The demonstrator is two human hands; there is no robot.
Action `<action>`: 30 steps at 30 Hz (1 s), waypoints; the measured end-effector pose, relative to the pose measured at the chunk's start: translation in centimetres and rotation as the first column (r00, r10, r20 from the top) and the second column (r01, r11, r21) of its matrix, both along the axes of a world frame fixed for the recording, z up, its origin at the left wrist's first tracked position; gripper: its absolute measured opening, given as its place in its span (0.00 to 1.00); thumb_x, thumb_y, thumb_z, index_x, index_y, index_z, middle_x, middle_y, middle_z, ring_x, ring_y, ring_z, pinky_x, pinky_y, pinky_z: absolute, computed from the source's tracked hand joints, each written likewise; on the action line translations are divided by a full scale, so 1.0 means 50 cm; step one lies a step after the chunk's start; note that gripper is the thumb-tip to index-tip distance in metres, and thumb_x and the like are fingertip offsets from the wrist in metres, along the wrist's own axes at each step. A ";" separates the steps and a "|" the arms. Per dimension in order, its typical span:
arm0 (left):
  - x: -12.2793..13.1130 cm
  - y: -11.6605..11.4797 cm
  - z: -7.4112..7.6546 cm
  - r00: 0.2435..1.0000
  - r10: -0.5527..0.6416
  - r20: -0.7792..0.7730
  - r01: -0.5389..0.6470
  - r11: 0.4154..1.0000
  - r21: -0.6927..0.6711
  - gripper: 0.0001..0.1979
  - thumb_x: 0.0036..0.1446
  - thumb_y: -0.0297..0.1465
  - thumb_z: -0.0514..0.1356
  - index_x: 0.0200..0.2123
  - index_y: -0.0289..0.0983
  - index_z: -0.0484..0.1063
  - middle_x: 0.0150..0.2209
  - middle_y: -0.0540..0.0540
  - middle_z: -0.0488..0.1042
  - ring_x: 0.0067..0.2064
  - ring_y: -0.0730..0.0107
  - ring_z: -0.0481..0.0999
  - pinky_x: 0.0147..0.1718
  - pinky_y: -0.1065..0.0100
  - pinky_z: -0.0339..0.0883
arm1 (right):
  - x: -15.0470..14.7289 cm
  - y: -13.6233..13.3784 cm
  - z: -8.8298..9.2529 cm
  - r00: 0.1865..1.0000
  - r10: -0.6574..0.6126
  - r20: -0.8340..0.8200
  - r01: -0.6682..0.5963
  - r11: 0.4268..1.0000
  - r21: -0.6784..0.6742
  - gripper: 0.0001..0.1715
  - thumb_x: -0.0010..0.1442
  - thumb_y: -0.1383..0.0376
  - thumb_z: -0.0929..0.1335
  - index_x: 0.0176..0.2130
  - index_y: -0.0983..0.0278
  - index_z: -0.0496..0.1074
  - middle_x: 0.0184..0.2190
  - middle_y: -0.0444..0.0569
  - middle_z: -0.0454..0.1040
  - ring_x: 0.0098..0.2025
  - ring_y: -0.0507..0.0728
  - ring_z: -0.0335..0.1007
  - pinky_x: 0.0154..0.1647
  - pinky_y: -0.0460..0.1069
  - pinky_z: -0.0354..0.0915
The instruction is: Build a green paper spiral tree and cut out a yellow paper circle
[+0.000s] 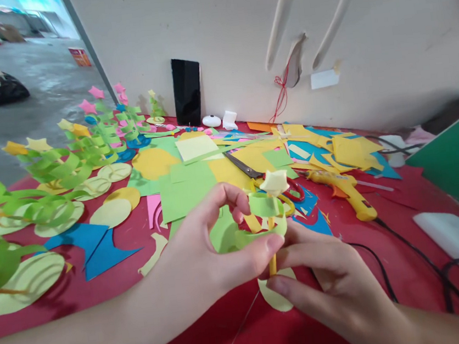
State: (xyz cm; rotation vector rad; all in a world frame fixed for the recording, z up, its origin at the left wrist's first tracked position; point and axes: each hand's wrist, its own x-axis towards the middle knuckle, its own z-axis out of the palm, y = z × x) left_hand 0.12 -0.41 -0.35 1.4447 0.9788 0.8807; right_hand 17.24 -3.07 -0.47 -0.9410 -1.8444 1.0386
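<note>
Red table (232, 337) lying littered with paper scraps | finished paper trees (66, 157) standing at left | left hand (205, 252) pinching green spiral (255, 221) | right hand (329, 287) gripping yellow stem (273, 263) | star (274, 180) sitting on top, tree nearing completion

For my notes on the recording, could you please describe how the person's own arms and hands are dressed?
Both forearms are bare as far as the picture shows, with no sleeves in view. The left hand and right hand wear no gloves, and no rings, watch or bracelets are visible. The nails look short and unpainted.
</note>
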 end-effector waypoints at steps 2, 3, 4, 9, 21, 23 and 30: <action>0.000 0.000 0.000 1.000 0.005 0.006 -0.005 1.000 -0.003 0.12 0.51 0.37 0.61 0.36 0.46 0.59 0.25 0.56 0.62 0.24 0.76 0.63 0.23 0.75 0.64 | 0.000 -0.001 0.000 1.000 0.008 -0.001 -0.008 1.000 0.016 0.05 0.52 0.74 0.68 0.28 0.65 0.72 0.29 0.45 0.69 0.33 0.49 0.66 0.35 0.42 0.64; 0.001 0.000 0.001 1.000 0.005 0.009 -0.005 1.000 -0.009 0.12 0.51 0.36 0.60 0.36 0.46 0.59 0.25 0.56 0.63 0.24 0.75 0.64 0.23 0.75 0.64 | 0.000 -0.001 0.000 1.000 0.011 -0.006 -0.011 1.000 0.024 0.05 0.51 0.74 0.68 0.28 0.65 0.72 0.29 0.45 0.70 0.33 0.49 0.66 0.35 0.42 0.64; 0.001 -0.001 0.001 1.000 0.000 0.012 0.001 1.000 -0.015 0.11 0.52 0.36 0.60 0.36 0.46 0.59 0.25 0.56 0.63 0.25 0.75 0.64 0.23 0.75 0.64 | 0.000 -0.002 0.000 1.000 0.014 -0.010 -0.014 1.000 0.023 0.05 0.52 0.74 0.68 0.29 0.65 0.72 0.29 0.45 0.70 0.33 0.49 0.67 0.35 0.42 0.65; 0.001 -0.006 0.005 0.991 -0.071 0.109 0.076 0.997 -0.034 0.17 0.49 0.38 0.63 0.40 0.47 0.58 0.28 0.55 0.67 0.27 0.74 0.67 0.24 0.75 0.66 | -0.001 -0.005 -0.002 1.000 -0.021 -0.004 0.020 0.998 -0.054 0.06 0.53 0.73 0.67 0.30 0.63 0.71 0.31 0.45 0.70 0.34 0.51 0.67 0.37 0.45 0.66; -0.011 0.010 0.040 0.955 0.229 0.189 -0.261 0.951 0.167 0.05 0.59 0.36 0.53 0.33 0.45 0.67 0.28 0.55 0.63 0.28 0.77 0.62 0.27 0.78 0.60 | -0.005 -0.001 0.000 0.990 -0.124 0.062 0.125 0.992 -0.012 0.06 0.52 0.71 0.68 0.27 0.61 0.69 0.27 0.40 0.70 0.33 0.48 0.66 0.33 0.40 0.63; -0.012 0.010 0.044 0.973 0.207 0.103 -0.223 0.959 0.176 0.05 0.59 0.36 0.53 0.35 0.45 0.67 0.28 0.56 0.64 0.27 0.77 0.62 0.24 0.78 0.59 | -0.005 -0.001 0.002 0.991 -0.116 0.071 0.119 0.992 -0.031 0.05 0.52 0.71 0.68 0.26 0.62 0.69 0.27 0.41 0.70 0.31 0.48 0.65 0.32 0.41 0.63; -0.015 0.011 0.049 0.987 0.148 -0.068 -0.116 0.931 0.346 0.02 0.58 0.34 0.55 0.32 0.44 0.65 0.34 0.57 0.66 0.38 0.75 0.65 0.37 0.76 0.59 | -0.007 0.000 0.003 0.981 -0.111 0.162 0.116 0.993 -0.021 0.06 0.53 0.70 0.67 0.25 0.64 0.68 0.26 0.45 0.68 0.30 0.51 0.64 0.31 0.46 0.63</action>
